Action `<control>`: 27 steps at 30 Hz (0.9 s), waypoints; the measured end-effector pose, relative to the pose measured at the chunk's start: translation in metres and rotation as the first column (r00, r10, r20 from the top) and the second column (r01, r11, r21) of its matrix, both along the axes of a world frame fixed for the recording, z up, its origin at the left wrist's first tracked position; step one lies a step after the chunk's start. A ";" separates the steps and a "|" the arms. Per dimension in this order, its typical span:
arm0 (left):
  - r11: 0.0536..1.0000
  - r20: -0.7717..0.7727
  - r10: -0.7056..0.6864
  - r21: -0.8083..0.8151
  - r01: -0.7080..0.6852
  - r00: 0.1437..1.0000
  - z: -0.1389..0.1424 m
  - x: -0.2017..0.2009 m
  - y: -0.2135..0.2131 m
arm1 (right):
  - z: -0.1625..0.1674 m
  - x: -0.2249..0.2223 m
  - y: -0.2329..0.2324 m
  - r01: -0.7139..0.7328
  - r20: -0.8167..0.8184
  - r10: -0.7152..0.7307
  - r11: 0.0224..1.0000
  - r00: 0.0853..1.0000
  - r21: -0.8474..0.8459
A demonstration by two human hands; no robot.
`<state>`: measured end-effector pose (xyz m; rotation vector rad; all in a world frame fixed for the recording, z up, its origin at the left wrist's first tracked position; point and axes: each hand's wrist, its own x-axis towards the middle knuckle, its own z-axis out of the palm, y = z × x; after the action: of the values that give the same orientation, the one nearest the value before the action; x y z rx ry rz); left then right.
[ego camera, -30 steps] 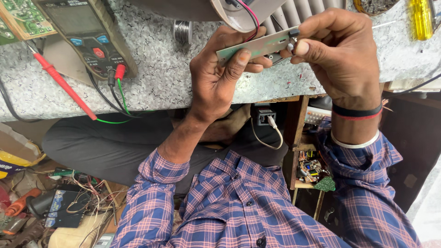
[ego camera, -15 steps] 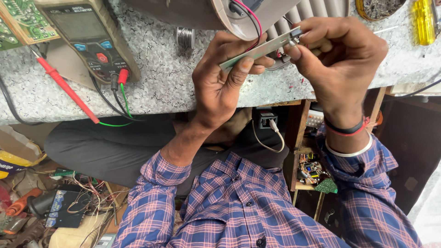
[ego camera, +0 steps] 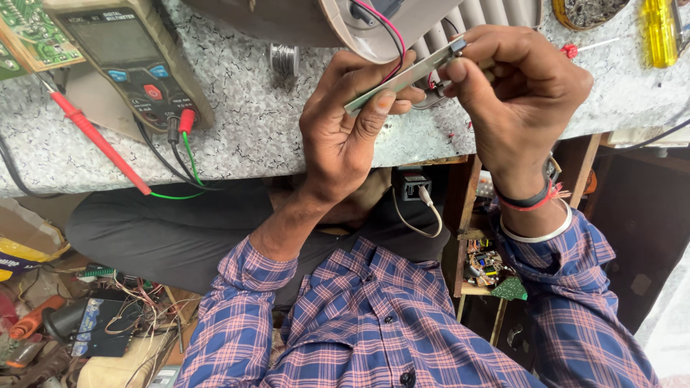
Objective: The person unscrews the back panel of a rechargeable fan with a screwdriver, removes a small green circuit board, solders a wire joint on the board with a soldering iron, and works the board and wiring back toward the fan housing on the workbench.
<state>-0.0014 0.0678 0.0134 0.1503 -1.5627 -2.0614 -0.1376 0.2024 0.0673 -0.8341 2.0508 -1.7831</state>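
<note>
A narrow, pale green circuit strip [ego camera: 402,77] is held edge-on above the speckled desk [ego camera: 251,136], slanting up from left to right. The left hand [ego camera: 345,133] is closed on its lower end, thumb pressed on the near face and fingers wrapped behind; the right hand [ego camera: 521,97] pinches the upper end between thumb and forefinger, so both hands are clamped on the one strip, close together. Red and black wires [ego camera: 384,29] run from a grey round-edged housing [ego camera: 345,25] down behind the strip, so a good hold, I judge, keeps the strip steady and tugs none of that lead. Just behind the hands lie ribbed grey fins [ego camera: 489,18] and a small solder spool [ego camera: 284,59]. Farther left sits a multimeter [ego camera: 129,61] with its red probe [ego camera: 97,140] lying across the desk and a green board [ego camera: 32,32] at the corner. To the right are a small red-handled tool [ego camera: 586,49] and a yellow-handled screwdriver [ego camera: 659,32]. The housing and its wires crowd the strip most closely.
</note>
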 end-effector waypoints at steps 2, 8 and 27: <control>1.000 0.009 -0.001 0.013 0.001 1.000 0.001 0.000 0.000 | 0.001 0.001 -0.001 -0.002 -0.082 0.005 1.000 0.997 0.027; 0.999 0.040 -0.017 0.045 0.016 0.999 0.003 -0.001 -0.006 | 0.000 0.006 0.001 -0.012 0.066 0.015 0.998 0.998 -0.056; 0.999 0.039 -0.016 0.031 0.015 0.999 0.004 -0.003 -0.006 | -0.003 0.002 0.006 0.006 -0.044 -0.003 0.997 0.999 0.077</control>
<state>-0.0041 0.0619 0.0173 0.1919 -1.5611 -2.1066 -0.1355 0.2088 0.0639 -0.8540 2.1364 -1.6904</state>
